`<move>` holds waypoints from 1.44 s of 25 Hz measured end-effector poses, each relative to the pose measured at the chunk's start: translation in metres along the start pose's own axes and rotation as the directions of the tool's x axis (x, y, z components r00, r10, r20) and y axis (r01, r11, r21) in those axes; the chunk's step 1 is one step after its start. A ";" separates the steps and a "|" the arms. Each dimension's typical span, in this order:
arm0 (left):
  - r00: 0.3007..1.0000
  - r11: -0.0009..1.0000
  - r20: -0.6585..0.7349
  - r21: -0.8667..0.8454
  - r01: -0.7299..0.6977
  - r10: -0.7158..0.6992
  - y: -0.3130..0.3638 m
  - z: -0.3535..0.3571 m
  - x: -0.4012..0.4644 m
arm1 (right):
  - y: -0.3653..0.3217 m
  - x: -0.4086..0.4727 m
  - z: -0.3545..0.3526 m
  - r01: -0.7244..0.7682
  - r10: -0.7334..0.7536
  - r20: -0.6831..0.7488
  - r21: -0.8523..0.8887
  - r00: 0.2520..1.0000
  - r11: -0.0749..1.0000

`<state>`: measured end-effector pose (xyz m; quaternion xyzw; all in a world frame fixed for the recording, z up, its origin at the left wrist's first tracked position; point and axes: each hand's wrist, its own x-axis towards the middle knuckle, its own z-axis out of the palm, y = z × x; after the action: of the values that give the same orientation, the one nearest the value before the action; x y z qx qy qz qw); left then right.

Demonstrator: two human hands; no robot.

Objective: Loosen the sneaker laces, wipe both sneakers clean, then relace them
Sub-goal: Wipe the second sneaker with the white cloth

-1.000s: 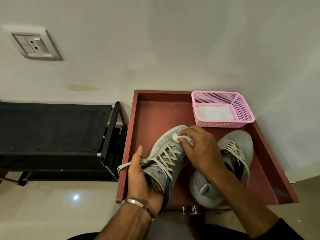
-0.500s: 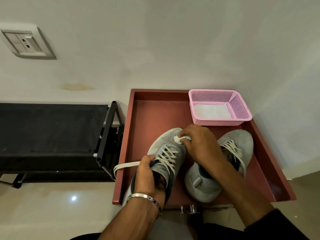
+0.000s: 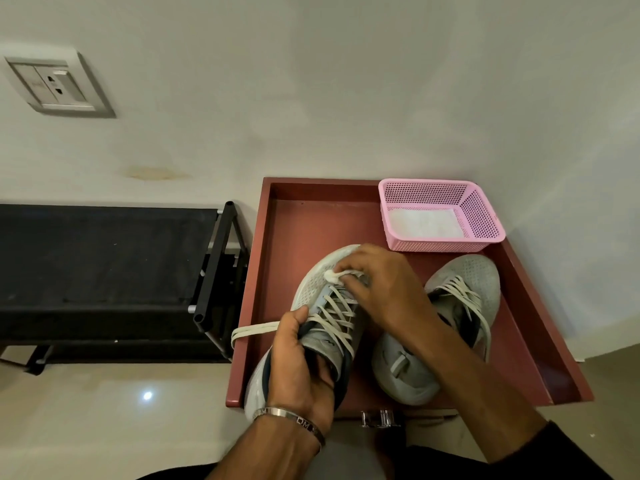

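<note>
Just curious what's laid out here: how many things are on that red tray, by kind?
Grey sneakers: 2 (one held, one resting)
Pink mesh basket: 1
White wipe stack in the basket: 1
White wipe pinched in the right hand: 1
Total: 5, on the tray

Two sneakers in tray, basket behind

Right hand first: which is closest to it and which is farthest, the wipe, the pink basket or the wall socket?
From the right hand:
1. Wipe, pinched in its fingers on the sneaker's toe.
2. Pink basket, behind it in the tray's far right corner.
3. Wall socket, far upper left.
</note>
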<state>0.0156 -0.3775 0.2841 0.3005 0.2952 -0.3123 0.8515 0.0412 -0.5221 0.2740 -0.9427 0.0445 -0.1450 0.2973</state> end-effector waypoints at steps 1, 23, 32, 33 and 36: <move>1.000 1.000 0.015 0.005 -0.007 0.007 0.000 0.000 -0.001 | 0.003 0.002 -0.003 -0.009 0.008 -0.074 -0.013 0.997 1.000; 0.986 0.997 0.152 -0.022 -0.072 0.074 -0.008 0.004 0.000 | -0.009 -0.006 -0.013 0.151 -0.151 -0.014 0.013 0.988 0.988; 0.984 0.997 0.157 -0.014 -0.078 0.080 0.001 -0.007 0.004 | 0.009 -0.004 -0.013 0.005 -0.019 -0.260 -0.057 0.965 0.998; 0.986 0.997 0.149 -0.006 -0.073 0.073 0.001 -0.007 0.005 | 0.011 -0.003 -0.014 -0.049 0.026 -0.315 -0.064 0.949 0.997; 0.986 0.997 0.149 -0.039 -0.069 0.074 -0.001 -0.004 0.002 | -0.004 -0.007 0.002 0.035 -0.046 -0.189 -0.060 0.981 0.998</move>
<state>0.0150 -0.3762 0.2801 0.2721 0.2245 -0.2984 0.8868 0.0349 -0.5167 0.2730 -0.9332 0.0575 -0.2394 0.2617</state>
